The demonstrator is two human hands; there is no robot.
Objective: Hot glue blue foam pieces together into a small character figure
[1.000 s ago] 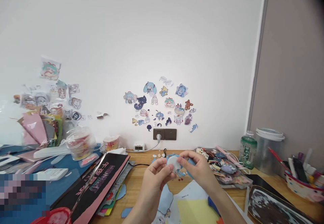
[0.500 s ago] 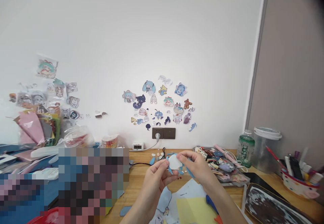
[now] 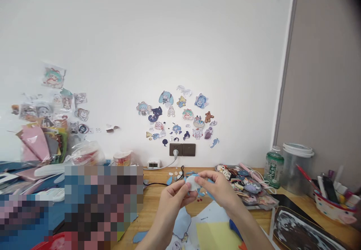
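Observation:
Between my two hands, over the wooden table, is a small flat cutout (image 3: 193,183), white on the side facing me with blue along its edges. My left hand (image 3: 175,194) pinches its left side, thumb on the white face and fingers beneath. On the upper right, my right hand (image 3: 214,186) grips the same cutout between thumb and fingers. Small pale and blue pieces (image 3: 170,179) lie on the table just behind the left hand. Below my hands lie a light blue cut shape (image 3: 182,221) and a yellow sheet (image 3: 217,237) on white paper.
A pile of character cutouts (image 3: 248,186) lies to the right. Beyond it stand a green bottle (image 3: 274,167), a clear tub (image 3: 297,167) and a pen holder (image 3: 334,205). A dark tray (image 3: 301,229) sits front right. A black cable (image 3: 158,183) crosses behind my hands. Paper figures cover the wall.
My left thumb has slid further onto the white face of the cutout. My right fingers have shifted slightly left along its upper edge. The cutout stays between both hands.

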